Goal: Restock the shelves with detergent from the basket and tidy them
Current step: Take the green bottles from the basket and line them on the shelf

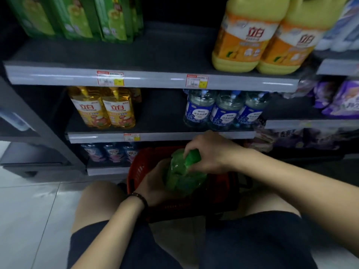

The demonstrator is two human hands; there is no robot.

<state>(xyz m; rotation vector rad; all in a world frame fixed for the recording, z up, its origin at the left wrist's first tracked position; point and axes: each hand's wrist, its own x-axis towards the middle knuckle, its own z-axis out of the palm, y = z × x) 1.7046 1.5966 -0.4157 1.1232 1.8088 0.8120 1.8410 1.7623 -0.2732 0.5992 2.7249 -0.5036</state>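
A green detergent bottle [182, 175] is held over the red basket [136, 171] on the floor between my knees. My right hand [209, 152] grips its green cap from above. My left hand [153, 185] holds the bottle's lower body from the left side. The bottle leans slightly, cap up and to the right. The basket's inside is mostly hidden by the bottle and my hands.
Dark shelves stand ahead: green packs [77, 18] and yellow jugs [252, 35] on the top shelf, amber bottles [103, 107] and blue-labelled clear bottles [219, 109] on the middle one, pink-labelled bottles [110, 152] at the bottom. Purple pouches [340, 100] lie at the right.
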